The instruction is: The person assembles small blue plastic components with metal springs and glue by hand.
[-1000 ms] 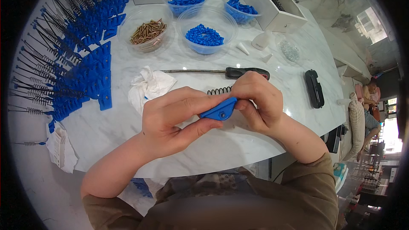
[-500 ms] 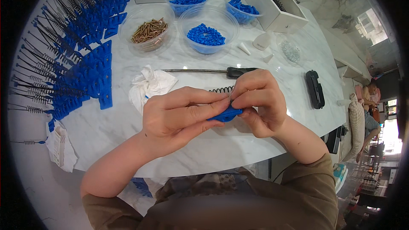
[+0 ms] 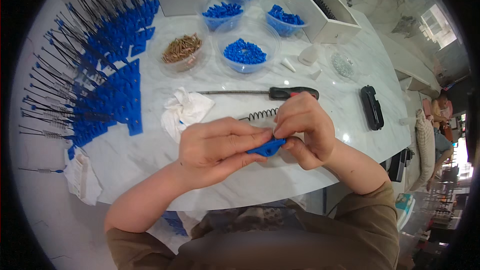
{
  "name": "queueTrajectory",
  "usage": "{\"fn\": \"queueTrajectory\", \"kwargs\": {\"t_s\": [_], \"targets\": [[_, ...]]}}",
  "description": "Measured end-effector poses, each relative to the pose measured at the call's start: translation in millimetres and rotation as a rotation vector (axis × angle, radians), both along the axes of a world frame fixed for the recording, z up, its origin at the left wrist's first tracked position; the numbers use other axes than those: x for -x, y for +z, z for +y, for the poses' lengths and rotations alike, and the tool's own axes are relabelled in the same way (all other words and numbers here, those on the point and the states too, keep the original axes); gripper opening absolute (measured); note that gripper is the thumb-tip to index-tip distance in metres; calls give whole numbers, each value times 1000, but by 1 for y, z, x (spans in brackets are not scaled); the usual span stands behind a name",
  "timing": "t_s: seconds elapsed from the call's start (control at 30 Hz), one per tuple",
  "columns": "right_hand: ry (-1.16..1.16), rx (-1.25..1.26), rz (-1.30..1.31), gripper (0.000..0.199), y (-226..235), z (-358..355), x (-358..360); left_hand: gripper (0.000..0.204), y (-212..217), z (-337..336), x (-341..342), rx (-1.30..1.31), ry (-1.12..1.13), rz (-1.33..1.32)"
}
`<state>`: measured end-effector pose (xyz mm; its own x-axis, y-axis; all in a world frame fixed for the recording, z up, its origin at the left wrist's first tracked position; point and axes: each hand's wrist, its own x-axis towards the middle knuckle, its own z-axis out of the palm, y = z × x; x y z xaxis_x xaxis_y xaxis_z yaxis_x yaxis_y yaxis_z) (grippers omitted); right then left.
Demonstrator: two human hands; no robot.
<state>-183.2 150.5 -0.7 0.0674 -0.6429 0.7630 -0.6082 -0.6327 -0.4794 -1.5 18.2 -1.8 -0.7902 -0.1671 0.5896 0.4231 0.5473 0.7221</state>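
My left hand (image 3: 217, 147) is closed round a blue plastic part (image 3: 268, 148) with a hole in it, held above the table. At its right end, my right hand (image 3: 307, 132) pinches with thumb and fingers at the top of the same part; whatever small piece lies between those fingertips is hidden. A dark coil spring (image 3: 262, 114) sticks out just beyond the hands, its near end covered by my fingers. Behind them on the table lies a long screwdriver (image 3: 292, 93) with a black and red handle. A crumpled white tissue (image 3: 186, 112) is beside its tip.
Rows of assembled blue parts with springs (image 3: 107, 100) fill the left side. Tubs of brass screws (image 3: 182, 49), small blue pieces (image 3: 244, 51) and other blue parts stand behind. A white box (image 3: 325, 30) holds springs. A black case (image 3: 371, 107) lies right; a person (image 3: 440, 115) sits beyond.
The whole view has shifted, so the table's things appear a little lower and farther right. Both hands keep their grip on the blue part, with little change in pose.
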Motion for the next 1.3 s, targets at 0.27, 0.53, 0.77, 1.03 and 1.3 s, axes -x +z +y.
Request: {"fn": "queueTrajectory", "kwargs": {"t_s": [0.27,0.53,0.77,1.03,1.3], "targets": [[-33,-72,-53,23,6,10,2,36,4,2,1,-19,26,-52],[-315,91,-233,31,8,6,6,25,-16,-4,5,-565,283,196],[-361,148,-82,31,10,1,11,48,1,8,10,-637,544,165],[-453,164,-81,29,13,-5,14,44,2,44,-14,247,-257,-205],[-269,54,428,20,50,-78,-25,44,-4,40,-15,455,-114,532]]}}
